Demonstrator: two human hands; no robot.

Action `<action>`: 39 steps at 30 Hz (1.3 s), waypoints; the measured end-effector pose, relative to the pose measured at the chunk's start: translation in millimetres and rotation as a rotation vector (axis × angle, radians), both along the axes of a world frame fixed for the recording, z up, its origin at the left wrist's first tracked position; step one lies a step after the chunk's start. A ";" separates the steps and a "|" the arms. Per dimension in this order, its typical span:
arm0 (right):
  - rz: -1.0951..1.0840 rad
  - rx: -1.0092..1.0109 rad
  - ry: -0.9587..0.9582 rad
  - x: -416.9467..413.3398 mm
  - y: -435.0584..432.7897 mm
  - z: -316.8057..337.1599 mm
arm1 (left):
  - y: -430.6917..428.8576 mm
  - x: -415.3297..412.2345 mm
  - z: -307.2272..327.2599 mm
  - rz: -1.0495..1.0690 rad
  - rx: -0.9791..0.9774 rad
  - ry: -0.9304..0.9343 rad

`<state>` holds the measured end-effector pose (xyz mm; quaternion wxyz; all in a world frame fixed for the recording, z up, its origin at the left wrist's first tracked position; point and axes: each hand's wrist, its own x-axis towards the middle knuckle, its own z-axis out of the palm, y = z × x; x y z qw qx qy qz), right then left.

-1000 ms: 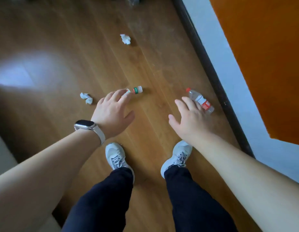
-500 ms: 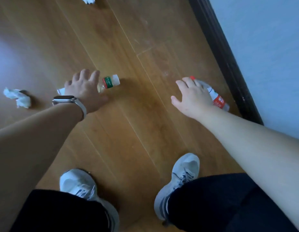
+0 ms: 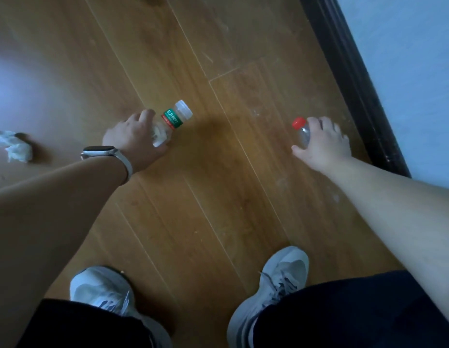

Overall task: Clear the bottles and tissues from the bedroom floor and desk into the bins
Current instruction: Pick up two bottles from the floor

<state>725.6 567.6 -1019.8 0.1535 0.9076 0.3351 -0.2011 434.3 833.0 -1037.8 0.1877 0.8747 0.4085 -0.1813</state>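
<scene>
Crouched over the wooden floor (image 3: pixel 218 172), the person has a bottle in each hand. The left hand (image 3: pixel 131 140) curls round the green-labelled, white-capped bottle (image 3: pixel 174 118), and the right hand (image 3: pixel 323 144) wraps the red-capped bottle (image 3: pixel 301 130) near the dark skirting board (image 3: pixel 356 84). Both bottles are down at floor level. Thin plastic could buckle and squirt free on the lift — and the crumpled tissue (image 3: pixel 16 148) off to the left could easily be forgotten.

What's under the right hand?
A clear red-capped bottle: its cap and neck stick out past the right hand, which grips it. The rest of the bottle is covered.
</scene>
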 end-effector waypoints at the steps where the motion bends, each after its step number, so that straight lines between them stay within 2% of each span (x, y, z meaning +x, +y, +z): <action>1: -0.039 -0.028 0.005 3.3 -4.0 -1.7 | -4.5 4.9 1.2 -0.004 -0.002 -0.022; 7: -0.183 -0.159 0.080 18.1 -24.3 -12.3 | -19.0 28.1 -0.9 0.001 -0.031 -0.118; 15: -0.146 0.011 0.111 -0.7 13.2 0.6 | -32.6 38.1 17.1 0.037 -0.082 -0.160; 20: -0.161 0.131 0.210 -41.6 52.6 43.0 | -28.8 25.9 64.0 0.110 -0.109 -0.208; 24: -0.158 0.171 0.307 -83.9 73.2 109.4 | -23.7 -1.9 134.6 0.213 -0.108 -0.230; 30: -0.208 0.296 0.416 -138.1 105.6 241.0 | -25.5 -43.8 273.2 0.453 -0.131 -0.305; 33: -0.226 0.352 0.468 -157.1 116.7 318.1 | -24.4 -66.8 349.4 0.561 -0.150 -0.353; 39: -0.120 0.408 0.500 -186.0 143.6 491.4 | -10.4 -112.7 507.0 0.650 -0.169 -0.430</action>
